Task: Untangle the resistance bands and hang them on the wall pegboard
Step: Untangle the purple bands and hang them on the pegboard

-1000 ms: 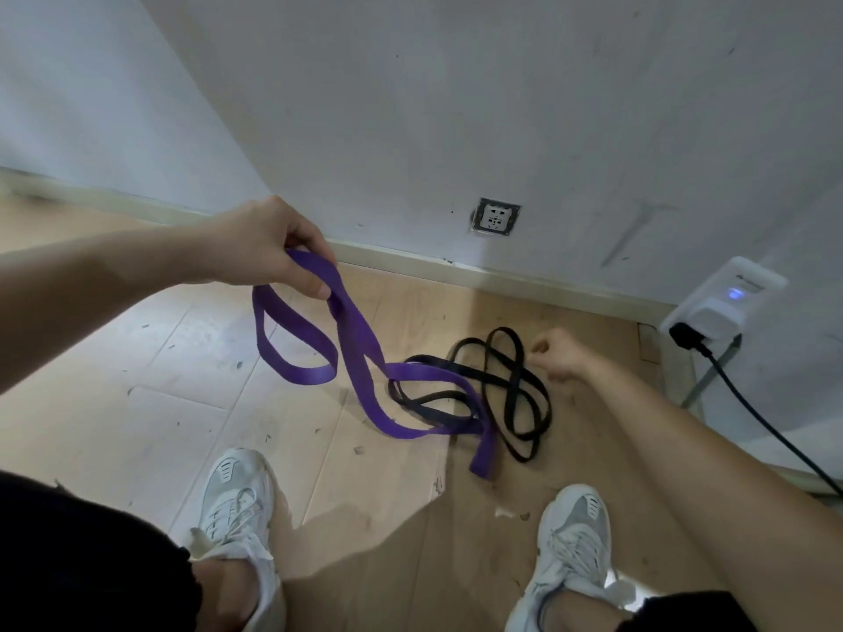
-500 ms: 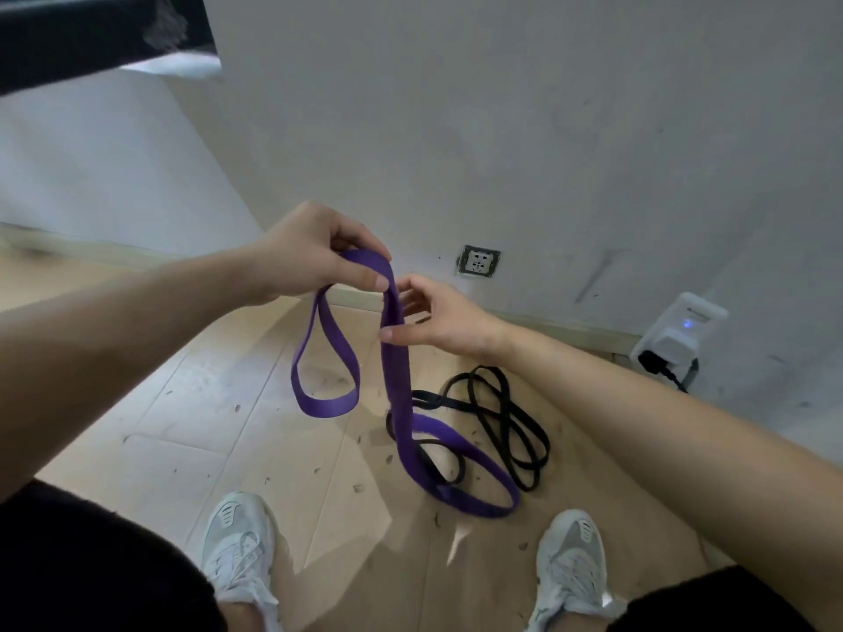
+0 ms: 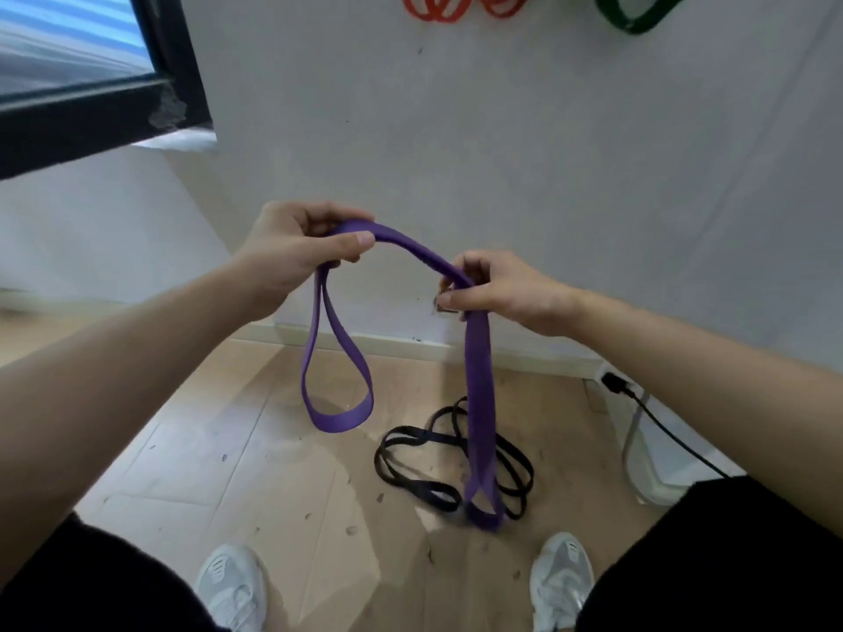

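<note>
In the head view, the purple band is pinched between thumb and curled fingers of the left hand and grasped likewise by the right hand, arching between them. One loop is hung below the left hand; the longer part is draped down over the black band coiled on the wooden floor near the wall's skirting edge.

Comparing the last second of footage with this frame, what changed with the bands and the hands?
The right hand, which was down by the black band, came up and took hold of the purple band. Both hands rose, lifting it almost clear of the floor. The left hand kept its grip throughout. The black band stayed on the floor.
</note>
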Demonstrator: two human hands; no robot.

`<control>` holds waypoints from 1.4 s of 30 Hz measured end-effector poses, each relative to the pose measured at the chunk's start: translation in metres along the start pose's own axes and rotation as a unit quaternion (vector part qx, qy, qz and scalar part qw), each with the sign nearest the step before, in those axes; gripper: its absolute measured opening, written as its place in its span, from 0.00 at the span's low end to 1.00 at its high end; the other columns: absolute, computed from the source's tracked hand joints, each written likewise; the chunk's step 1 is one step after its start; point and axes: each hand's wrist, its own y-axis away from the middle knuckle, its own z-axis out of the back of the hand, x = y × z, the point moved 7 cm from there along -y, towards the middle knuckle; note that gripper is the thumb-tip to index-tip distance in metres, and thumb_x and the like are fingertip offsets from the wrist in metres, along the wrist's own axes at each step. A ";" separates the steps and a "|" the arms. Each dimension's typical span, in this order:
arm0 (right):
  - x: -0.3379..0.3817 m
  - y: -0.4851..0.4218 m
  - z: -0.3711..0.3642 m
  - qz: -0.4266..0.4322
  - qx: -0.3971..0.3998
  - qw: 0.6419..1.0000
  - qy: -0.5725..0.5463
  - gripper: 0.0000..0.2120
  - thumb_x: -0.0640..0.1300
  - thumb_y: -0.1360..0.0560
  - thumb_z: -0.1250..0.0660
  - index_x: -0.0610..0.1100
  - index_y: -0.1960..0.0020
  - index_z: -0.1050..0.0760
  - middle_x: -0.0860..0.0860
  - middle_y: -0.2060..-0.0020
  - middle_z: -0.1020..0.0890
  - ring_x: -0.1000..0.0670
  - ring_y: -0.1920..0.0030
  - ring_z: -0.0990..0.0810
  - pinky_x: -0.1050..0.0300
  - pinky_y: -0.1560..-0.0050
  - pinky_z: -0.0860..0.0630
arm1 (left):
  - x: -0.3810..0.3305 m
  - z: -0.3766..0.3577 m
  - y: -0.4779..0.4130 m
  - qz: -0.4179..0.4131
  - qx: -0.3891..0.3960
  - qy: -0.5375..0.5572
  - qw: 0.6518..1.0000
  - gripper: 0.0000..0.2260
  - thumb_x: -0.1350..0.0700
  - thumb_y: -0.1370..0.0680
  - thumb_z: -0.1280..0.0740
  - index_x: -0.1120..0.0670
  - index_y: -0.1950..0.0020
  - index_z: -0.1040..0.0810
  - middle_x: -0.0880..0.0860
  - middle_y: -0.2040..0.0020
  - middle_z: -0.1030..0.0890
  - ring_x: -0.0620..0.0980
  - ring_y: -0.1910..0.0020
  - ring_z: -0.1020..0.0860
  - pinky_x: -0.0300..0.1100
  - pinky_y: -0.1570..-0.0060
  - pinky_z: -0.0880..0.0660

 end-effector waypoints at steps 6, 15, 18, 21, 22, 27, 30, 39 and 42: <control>0.057 0.009 0.052 0.067 -0.063 0.995 -0.031 0.07 0.40 0.29 0.23 0.43 0.55 0.21 0.46 0.63 0.24 0.51 0.63 0.25 0.58 0.59 0.25 | -0.003 -0.009 -0.007 0.010 0.036 0.023 0.999 0.20 0.54 0.32 0.24 0.55 0.41 0.18 0.48 0.59 0.15 0.46 0.59 0.19 0.37 0.54 0.21; 0.046 -0.008 0.039 0.085 -0.061 0.994 -0.032 0.07 0.37 0.29 0.23 0.42 0.53 0.18 0.50 0.64 0.19 0.52 0.62 0.22 0.60 0.59 0.26 | -0.011 -0.055 -0.022 0.015 0.105 0.044 0.993 0.20 0.57 0.39 0.18 0.54 0.49 0.17 0.50 0.61 0.17 0.45 0.60 0.19 0.35 0.55 0.23; 0.026 -0.013 0.027 0.063 -0.043 0.997 0.006 0.09 0.36 0.30 0.23 0.38 0.51 0.19 0.44 0.61 0.18 0.49 0.59 0.21 0.52 0.54 0.24 | -0.006 -0.072 -0.025 0.021 0.139 -0.023 0.990 0.20 0.55 0.37 0.17 0.55 0.49 0.18 0.50 0.60 0.15 0.45 0.60 0.19 0.35 0.56 0.23; 0.021 -0.015 0.028 0.061 -0.042 0.997 0.012 0.10 0.37 0.30 0.22 0.39 0.51 0.19 0.39 0.59 0.17 0.47 0.58 0.19 0.46 0.52 0.22 | -0.004 -0.081 -0.032 0.016 0.127 -0.079 0.989 0.16 0.55 0.32 0.19 0.55 0.48 0.19 0.50 0.60 0.15 0.42 0.62 0.19 0.34 0.59 0.23; 0.020 -0.016 0.029 0.063 -0.044 0.997 0.006 0.11 0.38 0.30 0.22 0.39 0.50 0.20 0.36 0.57 0.17 0.46 0.57 0.19 0.45 0.51 0.21 | -0.006 -0.081 -0.036 0.013 0.115 -0.074 0.990 0.15 0.56 0.30 0.20 0.56 0.48 0.18 0.50 0.60 0.16 0.41 0.63 0.19 0.33 0.60 0.24; 0.006 -0.018 0.026 0.042 -0.021 0.998 -0.033 0.17 0.36 0.29 0.23 0.37 0.43 0.22 0.39 0.51 0.16 0.45 0.52 0.16 0.53 0.52 0.19 | -0.012 -0.079 -0.048 -0.013 0.078 -0.006 0.997 0.08 0.59 0.27 0.23 0.57 0.50 0.17 0.48 0.63 0.18 0.43 0.65 0.24 0.35 0.61 0.26; -0.013 -0.020 0.018 0.015 0.000 0.999 -0.047 0.16 0.37 0.28 0.24 0.38 0.42 0.22 0.38 0.46 0.17 0.40 0.44 0.17 0.48 0.41 0.20 | -0.013 -0.076 -0.052 -0.011 0.061 0.060 0.996 0.07 0.59 0.28 0.23 0.56 0.52 0.18 0.49 0.66 0.22 0.46 0.67 0.28 0.35 0.64 0.29; -0.018 -0.026 0.016 -0.005 -0.014 0.996 -0.092 0.09 0.42 0.24 0.27 0.41 0.46 0.20 0.45 0.54 0.18 0.49 0.53 0.18 0.58 0.52 0.24 | -0.005 -0.057 -0.055 -0.001 -0.004 0.137 0.991 0.06 0.55 0.28 0.29 0.55 0.54 0.20 0.50 0.64 0.23 0.48 0.67 0.27 0.38 0.63 0.28; -0.011 -0.025 0.028 0.014 -0.050 0.994 -0.099 0.12 0.41 0.24 0.28 0.35 0.44 0.21 0.44 0.58 0.18 0.49 0.57 0.18 0.58 0.56 0.23 | 0.000 -0.044 -0.056 0.011 -0.012 0.128 0.992 0.06 0.54 0.29 0.29 0.55 0.56 0.20 0.51 0.64 0.24 0.48 0.67 0.26 0.38 0.63 0.28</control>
